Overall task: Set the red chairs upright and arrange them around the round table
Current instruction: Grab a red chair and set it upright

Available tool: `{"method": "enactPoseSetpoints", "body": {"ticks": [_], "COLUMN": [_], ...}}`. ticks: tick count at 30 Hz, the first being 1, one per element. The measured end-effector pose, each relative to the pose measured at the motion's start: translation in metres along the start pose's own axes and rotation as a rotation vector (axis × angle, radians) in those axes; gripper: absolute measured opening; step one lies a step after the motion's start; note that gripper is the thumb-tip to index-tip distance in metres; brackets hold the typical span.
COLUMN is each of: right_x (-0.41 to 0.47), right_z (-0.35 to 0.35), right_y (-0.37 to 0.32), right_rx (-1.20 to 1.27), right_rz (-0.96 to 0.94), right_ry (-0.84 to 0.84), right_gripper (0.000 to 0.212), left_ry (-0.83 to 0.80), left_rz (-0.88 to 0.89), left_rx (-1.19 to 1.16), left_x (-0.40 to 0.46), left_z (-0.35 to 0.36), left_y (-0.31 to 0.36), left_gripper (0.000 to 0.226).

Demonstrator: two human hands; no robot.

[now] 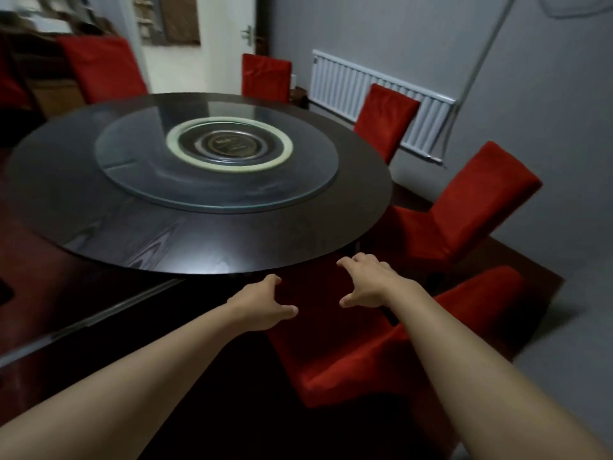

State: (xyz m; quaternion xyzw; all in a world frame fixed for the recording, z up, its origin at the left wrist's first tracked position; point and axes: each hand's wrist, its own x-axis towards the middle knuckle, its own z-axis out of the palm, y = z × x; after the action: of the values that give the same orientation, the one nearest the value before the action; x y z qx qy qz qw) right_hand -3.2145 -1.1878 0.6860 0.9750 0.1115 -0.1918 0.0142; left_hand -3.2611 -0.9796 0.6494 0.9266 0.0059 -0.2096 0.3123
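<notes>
Both hands reach out, left hand (262, 302) and right hand (366, 280) spread and holding nothing, over the tipped red chair (348, 356) beside the round worktop (199, 240). Best grip its back firmly, then lift evenly.

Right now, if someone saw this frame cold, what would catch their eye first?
Probably the big dark round table filling the left and centre, with its glass turntable on top. Next, the red chairs ringing it: upright ones at the far side and along the right by the white radiator, and one lying tipped on the floor at lower right. Both bare hands, left hand and right hand, reach out open above that fallen chair.
</notes>
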Motion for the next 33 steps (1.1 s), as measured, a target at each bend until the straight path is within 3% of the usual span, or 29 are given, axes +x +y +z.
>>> {"method": "enactPoseSetpoints", "body": {"ticks": [17, 23, 33], "right_x": [0.105, 0.105, 0.066], "right_z": [-0.009, -0.010, 0.007], "right_y": [-0.199, -0.308, -0.549], "right_rx": [-0.047, -0.041, -0.114], "right_rz": [-0.551, -0.679, -0.799], "right_ry": [-0.044, -0.039, 0.019], "right_gripper": [0.083, 0.084, 0.094], "left_ry": [0.366, 0.459, 0.575], "left_rz": [-0.483, -0.573, -0.595], "left_rx": [-0.160, -0.257, -0.267], "left_x": [-0.067, -0.119, -0.240], "left_z": [-0.082, -0.120, -0.204], "left_y": [-0.155, -0.232, -0.401], "left_gripper": [0.079, 0.078, 0.081]}}
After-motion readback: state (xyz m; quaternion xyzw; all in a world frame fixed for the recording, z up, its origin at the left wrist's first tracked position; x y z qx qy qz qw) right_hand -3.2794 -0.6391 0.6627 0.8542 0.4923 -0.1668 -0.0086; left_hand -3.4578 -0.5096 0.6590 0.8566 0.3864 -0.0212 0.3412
